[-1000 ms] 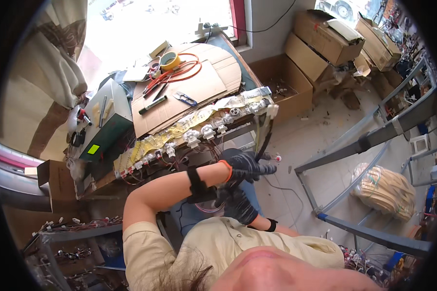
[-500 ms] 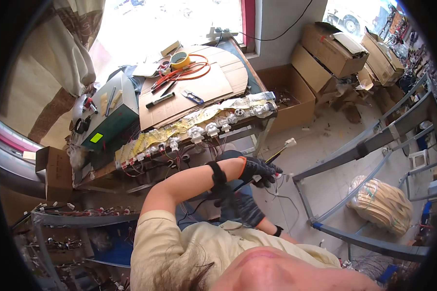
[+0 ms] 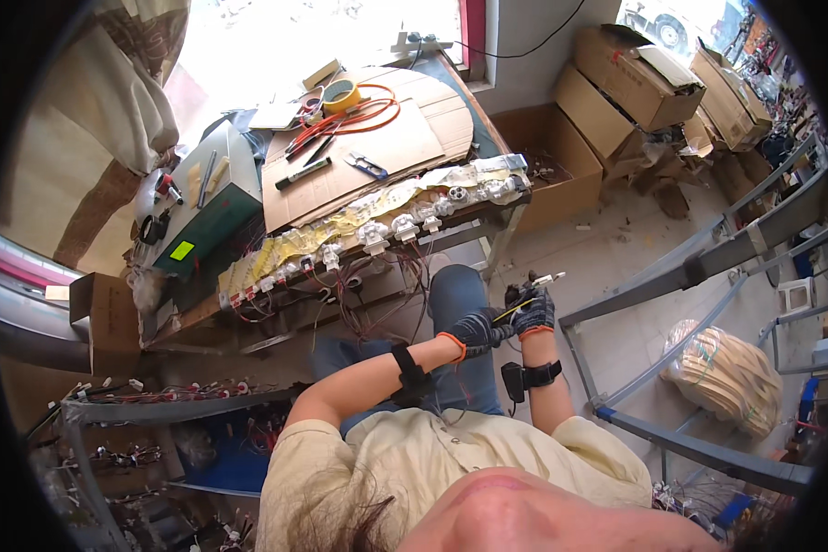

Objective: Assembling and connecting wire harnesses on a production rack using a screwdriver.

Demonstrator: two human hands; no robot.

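My two hands, in dark grey knit gloves with orange cuffs, are close together above my right knee. My left hand (image 3: 474,333) is closed, and a yellow wire (image 3: 515,309) runs out of its fingers. Just right of it, my right hand (image 3: 533,317) has its fingers curled round the same wire lead. A white plug connector (image 3: 549,279) sticks out past the right fingertips. Gloves hide most of the grip and the rest of the lead.
Ahead stands a bench with white connectors (image 3: 374,237) along its taped edge. Cardboard (image 3: 359,152) on it carries a marker, a blue-handled cutter, yellow tape and orange cord. A metal rack frame (image 3: 672,451) rises at right, near a wrapped bundle (image 3: 722,377). Cardboard boxes (image 3: 635,78) are stacked behind.
My right hand has swung up from near my lap to the wire lead, on the right of my left hand. My left hand has drawn back slightly to the left.
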